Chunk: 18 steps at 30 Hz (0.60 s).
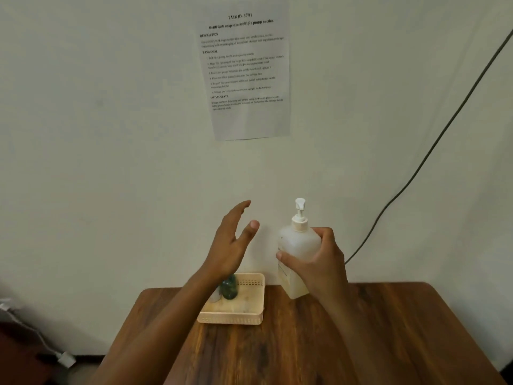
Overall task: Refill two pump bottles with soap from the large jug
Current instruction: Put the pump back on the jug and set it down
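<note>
My right hand (322, 262) grips a large translucent white bottle (298, 243) with a white pump head on top, held upright above the table's far edge; yellowish soap shows in its lower part. To its left, my left hand (231, 243) is raised with fingers spread and holds nothing. Below the left wrist, a dark green bottle (229, 286) and a paler container stand in a beige plastic basket (244, 315), partly hidden by my left forearm.
A brown wooden table (333, 343) stands against a pale wall. A printed task sheet (245, 68) hangs on the wall above. A dark cable (430, 151) runs down the wall at the right. A white plug and cord (65, 359) lie on the floor at the left.
</note>
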Each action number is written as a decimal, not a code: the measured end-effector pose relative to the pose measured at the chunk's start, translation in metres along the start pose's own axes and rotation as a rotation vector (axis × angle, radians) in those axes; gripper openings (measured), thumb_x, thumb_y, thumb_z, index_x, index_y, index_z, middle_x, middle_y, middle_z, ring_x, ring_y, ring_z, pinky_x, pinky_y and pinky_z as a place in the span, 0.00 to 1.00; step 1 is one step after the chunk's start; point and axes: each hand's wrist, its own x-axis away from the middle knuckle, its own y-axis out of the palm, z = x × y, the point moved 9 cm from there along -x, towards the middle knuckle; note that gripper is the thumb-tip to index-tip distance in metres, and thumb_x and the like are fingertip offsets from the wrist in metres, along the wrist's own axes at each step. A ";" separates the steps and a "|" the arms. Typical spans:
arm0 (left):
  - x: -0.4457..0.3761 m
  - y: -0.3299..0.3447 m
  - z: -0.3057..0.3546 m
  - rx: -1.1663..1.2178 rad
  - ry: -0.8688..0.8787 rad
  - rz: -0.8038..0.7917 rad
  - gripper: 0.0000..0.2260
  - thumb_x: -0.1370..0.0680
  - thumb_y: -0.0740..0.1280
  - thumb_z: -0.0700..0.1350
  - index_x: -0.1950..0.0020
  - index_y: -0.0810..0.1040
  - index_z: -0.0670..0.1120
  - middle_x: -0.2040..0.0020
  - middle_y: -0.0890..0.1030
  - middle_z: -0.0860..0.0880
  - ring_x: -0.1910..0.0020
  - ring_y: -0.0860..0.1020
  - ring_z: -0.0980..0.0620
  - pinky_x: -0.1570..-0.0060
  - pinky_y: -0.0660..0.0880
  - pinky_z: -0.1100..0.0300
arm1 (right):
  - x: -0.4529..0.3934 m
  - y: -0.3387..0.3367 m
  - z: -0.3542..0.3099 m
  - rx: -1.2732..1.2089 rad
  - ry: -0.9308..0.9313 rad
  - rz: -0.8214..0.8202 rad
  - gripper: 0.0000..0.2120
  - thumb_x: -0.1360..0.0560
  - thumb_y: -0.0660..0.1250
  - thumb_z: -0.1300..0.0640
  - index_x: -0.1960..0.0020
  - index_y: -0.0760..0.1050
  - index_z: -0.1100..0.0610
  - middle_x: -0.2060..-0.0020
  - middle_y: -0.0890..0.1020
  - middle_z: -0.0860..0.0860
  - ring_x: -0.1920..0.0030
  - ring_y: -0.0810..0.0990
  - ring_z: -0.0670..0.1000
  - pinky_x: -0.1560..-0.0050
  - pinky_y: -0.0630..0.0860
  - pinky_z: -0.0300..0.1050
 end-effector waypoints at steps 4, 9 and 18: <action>-0.002 0.024 -0.030 -0.026 0.001 -0.029 0.33 0.21 0.56 0.68 0.18 0.51 0.64 0.17 0.55 0.60 0.18 0.58 0.53 0.22 0.58 0.46 | -0.012 0.009 0.025 0.010 0.032 0.015 0.43 0.40 0.82 0.41 0.33 0.63 0.50 0.39 0.74 0.47 0.46 0.74 0.47 0.45 0.78 0.46; -0.008 0.054 -0.060 -0.086 0.026 -0.062 0.33 0.18 0.57 0.64 0.17 0.46 0.61 0.20 0.48 0.67 0.19 0.49 0.60 0.19 0.51 0.46 | -0.030 0.026 0.057 0.026 0.043 0.050 0.45 0.42 0.82 0.39 0.34 0.63 0.51 0.39 0.75 0.49 0.46 0.74 0.47 0.49 0.78 0.44; -0.020 0.103 -0.120 -0.146 -0.027 -0.125 0.35 0.19 0.54 0.68 0.17 0.42 0.62 0.15 0.47 0.57 0.16 0.47 0.54 0.19 0.51 0.39 | -0.061 0.059 0.126 0.072 0.098 0.089 0.45 0.41 0.82 0.40 0.35 0.62 0.53 0.37 0.76 0.52 0.41 0.78 0.53 0.50 0.77 0.40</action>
